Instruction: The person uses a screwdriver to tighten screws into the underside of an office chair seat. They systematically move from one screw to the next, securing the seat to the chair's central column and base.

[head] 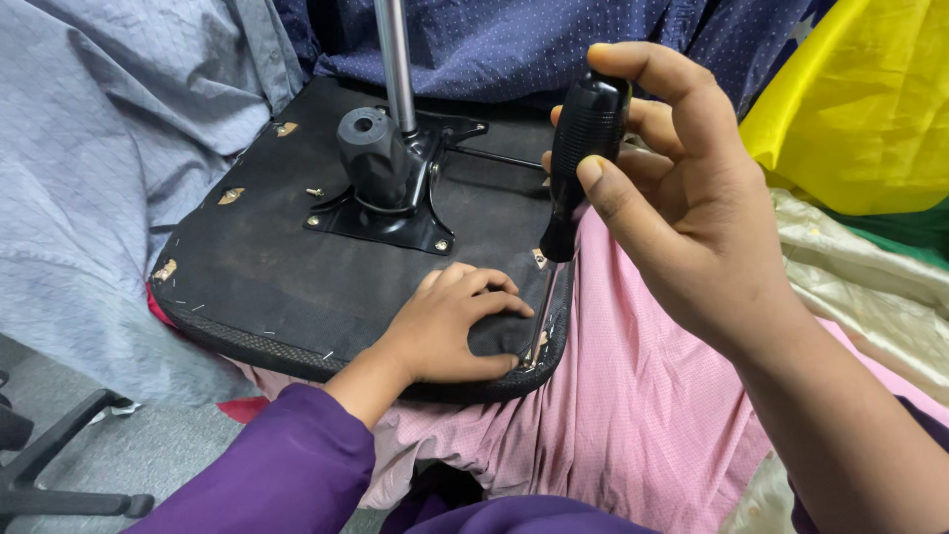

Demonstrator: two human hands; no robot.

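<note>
An upturned black chair seat (267,267) lies on fabric, its metal mounting plate (390,213) and black cylinder hub (371,148) facing up. My left hand (450,326) rests flat on the seat's near right corner, fingers curled by the edge. My right hand (672,208) grips the black handle of a screwdriver (583,148), held upright. Its metal shaft (542,316) runs down to the seat's corner, right beside my left fingertips. The tip is hidden at the edge.
A metal rod (395,59) rises from the hub. Grey cloth (89,178) lies left, dark blue dotted cloth (534,40) behind, pink cloth (633,396) under the seat, yellow cloth (870,89) at right. A chair base leg (49,455) stands on the floor lower left.
</note>
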